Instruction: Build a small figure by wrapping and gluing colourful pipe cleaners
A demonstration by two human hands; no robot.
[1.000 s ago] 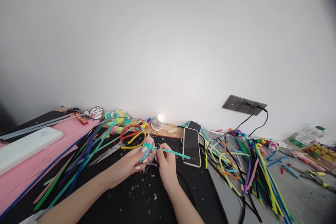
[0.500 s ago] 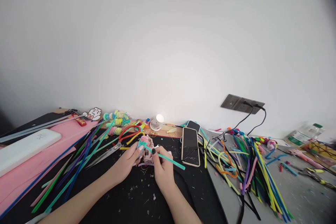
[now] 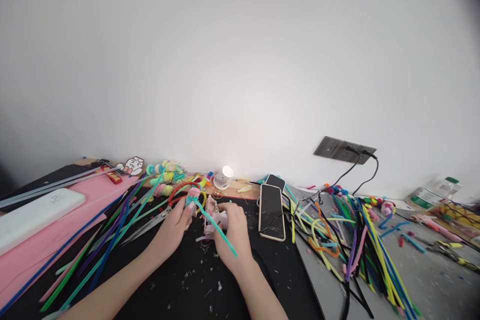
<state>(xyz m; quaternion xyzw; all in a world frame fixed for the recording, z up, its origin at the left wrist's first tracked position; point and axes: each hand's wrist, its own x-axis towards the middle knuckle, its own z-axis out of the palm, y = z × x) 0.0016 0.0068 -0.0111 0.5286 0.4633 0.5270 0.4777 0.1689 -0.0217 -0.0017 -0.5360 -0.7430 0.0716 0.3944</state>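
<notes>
My left hand [image 3: 173, 226] is closed on a small pink and teal wrapped piece [image 3: 192, 197], held just above the black mat [image 3: 180, 285]. A teal pipe cleaner [image 3: 217, 227] runs from that piece down to the right, across my right hand. My right hand [image 3: 234, 232] lies right of it, fingers curled onto a small pink-white object [image 3: 212, 219] on the mat. I cannot make out what that object is.
Two phones [image 3: 272, 206] [image 3: 276, 181] lie right of my hands. A heap of coloured pipe cleaners [image 3: 356, 240] covers the grey surface at right. Scissors [image 3: 148, 221], long pipe cleaners [image 3: 112, 230], a white case [image 3: 33, 212] and a pink sheet [image 3: 45, 245] lie left. A small cup [image 3: 223, 177] stands by the wall.
My left hand has lifted the wrapped piece up and to the left. My right hand let go of the teal pipe cleaner and dropped onto the pink-white object on the mat.
</notes>
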